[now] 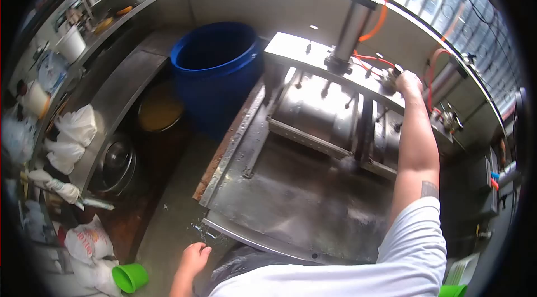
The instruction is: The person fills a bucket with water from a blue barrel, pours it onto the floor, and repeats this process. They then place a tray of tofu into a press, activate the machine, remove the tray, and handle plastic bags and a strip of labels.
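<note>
head view, right hand (410,83), fingers apparently around fitting (390,78)

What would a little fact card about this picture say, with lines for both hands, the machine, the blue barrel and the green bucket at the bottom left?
Right hand: up at a metal fitting on the machine; exact grip hidden
Left hand: low, nothing seen in it
Machine: metal, orange tubes on top
Barrel: lidless, left of the machine in the picture
Bucket: tilted, beside white bags
</note>
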Available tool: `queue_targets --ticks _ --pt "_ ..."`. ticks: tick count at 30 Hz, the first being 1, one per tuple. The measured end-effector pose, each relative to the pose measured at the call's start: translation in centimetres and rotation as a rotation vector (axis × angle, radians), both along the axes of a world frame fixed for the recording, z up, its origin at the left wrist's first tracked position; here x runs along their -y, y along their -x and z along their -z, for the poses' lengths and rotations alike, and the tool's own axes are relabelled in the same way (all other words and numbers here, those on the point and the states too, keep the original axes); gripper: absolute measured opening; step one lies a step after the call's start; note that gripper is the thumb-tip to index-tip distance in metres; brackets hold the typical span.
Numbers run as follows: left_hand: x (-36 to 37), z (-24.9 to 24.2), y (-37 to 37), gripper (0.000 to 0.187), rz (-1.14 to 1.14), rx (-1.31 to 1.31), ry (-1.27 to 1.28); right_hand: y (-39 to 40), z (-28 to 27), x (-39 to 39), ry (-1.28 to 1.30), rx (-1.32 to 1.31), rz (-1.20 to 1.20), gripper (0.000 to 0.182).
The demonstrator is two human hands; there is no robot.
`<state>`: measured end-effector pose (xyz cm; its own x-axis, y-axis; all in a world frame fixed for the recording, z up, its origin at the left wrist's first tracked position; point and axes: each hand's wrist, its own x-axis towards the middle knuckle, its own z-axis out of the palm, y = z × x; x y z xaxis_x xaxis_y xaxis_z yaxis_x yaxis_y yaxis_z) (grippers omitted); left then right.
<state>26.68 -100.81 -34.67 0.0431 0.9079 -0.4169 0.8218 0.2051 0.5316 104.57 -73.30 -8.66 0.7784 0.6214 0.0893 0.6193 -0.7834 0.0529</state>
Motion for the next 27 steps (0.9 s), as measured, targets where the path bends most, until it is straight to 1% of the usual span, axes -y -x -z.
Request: queue_targets --ticks 1,2,3,4,5,6,7,8,9,10,11,12,13,14,15,16,17,18,19,20,21,22,23,24,25,26,27 --pt "-0.8 0.8 -0.4 0.037 0.048 0.012 -0.007 2.3 -0.3 -0.9 -0.023 0.049 -0.008 0.038" --pt "-1.4 1.3 -0.8 0.037 0.088 0.02 -0.014 2.7 0.1 -3.4 -0.01 -0.005 0.025 0.045" --pt "-2.6 0.8 -1.9 0.037 0.138 0.048 0.022 1.9 1.3 -5.9 0.011 -0.058 0.056 0.054" --pt "-4.0 0.3 -3.2 0.035 0.217 0.05 0.039 0.0 4.1 -8.4 -0.209 -0.017 0.095 0.05" --pt "-5.0 2.0 -3.7 0.034 0.285 0.119 -0.021 -1.9 7.0 -10.8 -0.434 0.011 0.138 0.046" --pt "-6.0 1.4 -5.1 0.035 0.335 0.183 -0.089 -2.6 7.0 -9.7 -0.639 -0.307 0.048 0.058" --pt "-7.4 0.1 -6.3 0.038 0.399 0.073 -0.023 -2.4 7.4 -7.3 -0.831 -0.63 -0.037 0.074" --pt "-8.3 -0.7 -7.3 0.039 0.424 0.097 -0.072 -0.9 9.2 -5.4 -1.157 -0.661 -0.254 0.08" --pt "-9.0 -0.9 -7.9 0.04 0.435 0.157 -0.105 -1.6 12.3 -4.0 -1.224 -0.345 -0.454 0.057" --pt "-9.5 -0.8 -8.1 0.041 0.433 0.188 -0.123 -0.3 13.5 -2.5 -1.26 0.278 -0.905 0.039" --pt "-9.8 -0.8 -8.3 0.042 0.431 0.221 -0.14 3.0 15.3 0.9 -1.238 -0.679 -0.669 0.025" --pt "-10.0 -1.2 -8.2 0.042 0.403 0.219 -0.157 10.8 15.4 4.3 -1.305 -0.873 -0.551 0.02" --pt "-9.9 -1.8 -8.0 0.043 0.436 0.221 -0.121 13.6 19.4 5.9 -1.163 -0.772 -0.516 0.031" --pt "-9.9 -2.2 -7.6 0.044 0.467 0.221 -0.085 20.8 18.7 8.9 -1.06 -0.888 -0.532 0.038" --pt "-9.7 -1.9 -7.0 0.045 0.473 0.222 -0.092 23.3 21.3 10.4 -0.794 -1.203 -0.394 0.04" --pt "-9.4 -2.3 -6.3 0.045 0.468 0.208 -0.087 25.7 23.7 10.5 -0.828 -1.33 -0.223 0.044" --pt "-9.1 -2.9 -5.5 0.046 0.463 0.193 -0.084 27.8 25.1 9.8 -0.85 -1.453 -0.045 0.052" --pt "-8.7 -3.8 -4.6 0.046 0.436 0.189 -0.066 29.2 25.0 8.7 -1.052 -1.498 0.152 0.063" --pt "-8.1 -3.0 -3.4 0.045 0.402 0.209 -0.11 30.1 24.9 7.3 -1.245 -1.529 0.359 0.074" --pt "-7.6 -2.8 -2.2 0.044 0.372 0.203 -0.112 26.7 29.5 4.8 -1.345 -1.642 0.422 0.074" --pt "-7.0 -2.7 -1.1 0.043 0.341 0.2 -0.115 26.1 30.7 2.8 -1.459 -1.684 0.435 0.056" --pt "-6.2 -1.9 0.2 0.04 0.301 0.216 -0.147 24.6 33.3 0.6 -1.544 -1.741 0.43 0.043" --pt "-5.4 -2.2 1.4 0.039 0.255 0.244 -0.149 24.7 32.6 -0.4 -1.488 -1.68 0.499 0.039" --pt "-4.5 -2.2 2.6 0.039 0.222 0.24 -0.162 23.7 34.2 -1.8 -1.484 -1.713 0.503 0.035" --pt "-3.7 -2.1 3.8 0.039 0.19 0.237 -0.171 23.9 34.3 -2.5 -1.471 -1.762 0.579 0.033" --pt "-2.8 -2.5 5.0 0.04 0.159 0.221 -0.171 24.0 35.2 -3.3 -1.572 -1.67 0.568 0.03" --pt "-1.9 -2.2 6.0 0.04 0.134 0.218 -0.182 22.9 36.7 -2.7 -1.576 -1.797 0.306 0.029"
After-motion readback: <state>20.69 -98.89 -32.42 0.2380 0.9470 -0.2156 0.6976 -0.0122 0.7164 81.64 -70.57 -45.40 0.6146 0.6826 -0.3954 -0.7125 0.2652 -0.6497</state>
